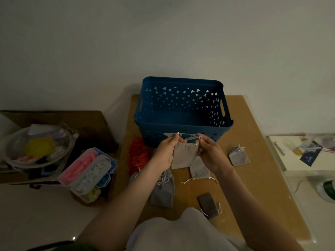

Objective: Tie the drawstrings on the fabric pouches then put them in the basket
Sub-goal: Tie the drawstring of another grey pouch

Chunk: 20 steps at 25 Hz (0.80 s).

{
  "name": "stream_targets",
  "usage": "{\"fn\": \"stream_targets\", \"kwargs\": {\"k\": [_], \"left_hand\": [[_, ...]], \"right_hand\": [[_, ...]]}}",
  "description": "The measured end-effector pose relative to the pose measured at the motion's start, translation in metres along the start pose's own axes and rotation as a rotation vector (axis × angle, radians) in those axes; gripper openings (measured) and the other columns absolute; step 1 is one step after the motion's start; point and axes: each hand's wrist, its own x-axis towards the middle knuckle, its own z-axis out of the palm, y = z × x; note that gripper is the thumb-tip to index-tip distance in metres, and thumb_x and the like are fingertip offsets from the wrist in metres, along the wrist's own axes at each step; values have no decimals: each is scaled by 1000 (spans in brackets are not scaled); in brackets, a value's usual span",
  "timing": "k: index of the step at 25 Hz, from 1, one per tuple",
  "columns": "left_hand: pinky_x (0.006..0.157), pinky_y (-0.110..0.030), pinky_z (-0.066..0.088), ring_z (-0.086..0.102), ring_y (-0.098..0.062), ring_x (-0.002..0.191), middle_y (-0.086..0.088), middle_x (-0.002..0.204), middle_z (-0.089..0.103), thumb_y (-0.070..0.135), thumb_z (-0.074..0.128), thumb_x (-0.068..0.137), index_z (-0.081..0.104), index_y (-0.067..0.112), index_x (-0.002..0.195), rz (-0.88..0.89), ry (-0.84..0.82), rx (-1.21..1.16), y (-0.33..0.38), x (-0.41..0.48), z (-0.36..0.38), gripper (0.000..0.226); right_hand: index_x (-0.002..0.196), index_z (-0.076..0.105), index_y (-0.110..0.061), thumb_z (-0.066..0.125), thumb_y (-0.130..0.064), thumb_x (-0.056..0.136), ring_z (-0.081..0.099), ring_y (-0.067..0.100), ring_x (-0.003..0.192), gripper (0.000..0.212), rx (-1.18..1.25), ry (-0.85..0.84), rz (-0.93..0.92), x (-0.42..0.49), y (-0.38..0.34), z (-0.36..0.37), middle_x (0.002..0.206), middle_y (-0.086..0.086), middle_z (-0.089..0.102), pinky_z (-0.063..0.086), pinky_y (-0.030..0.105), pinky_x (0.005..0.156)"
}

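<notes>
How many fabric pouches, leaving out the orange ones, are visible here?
6: held pouch between left hand and right hand; beige pouch beneath; right pouch; grey pouch; half-hidden pouch beside it; dark pouch. Others may hide under the left arm.

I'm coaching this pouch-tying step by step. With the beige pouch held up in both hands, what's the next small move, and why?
Probably pull the two drawstrings apart to cinch the mouth. The left hand and right hand each pinch one at the top corners of the beige pouch. Its top edge looks wide and flat, and no knot shows. The blue basket stands just behind.
</notes>
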Motion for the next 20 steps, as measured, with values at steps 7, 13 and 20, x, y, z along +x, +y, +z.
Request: {"fn": "stream_targets", "kwargs": {"k": [7,13,20], "left_hand": [[91,-44,46,61,-24,94,-3,92,66,47,41,98,64,24,63,107,85,327,-4,1,-8,48],[73,-33,44,57,-12,72,4,72,58,28,43,100,55,19,72,382,17,686,-8,-7,-7,32],[65,-21,42,57,-9,70,3,74,59,28,43,100,58,11,87,408,-77,798,-6,-14,-7,26]], "right_hand": [[107,58,-7,41,4,97,58,15,71,23,-220,-7,-43,-5,-3,1,80,5,59,53,20,66],[106,63,-7,38,-9,102,60,14,72,25,-388,-156,-77,-8,-12,21,79,5,63,50,23,67],[90,62,-2,47,-10,99,62,16,71,19,-534,-259,-110,-11,-16,29,75,9,64,50,24,69]]}}
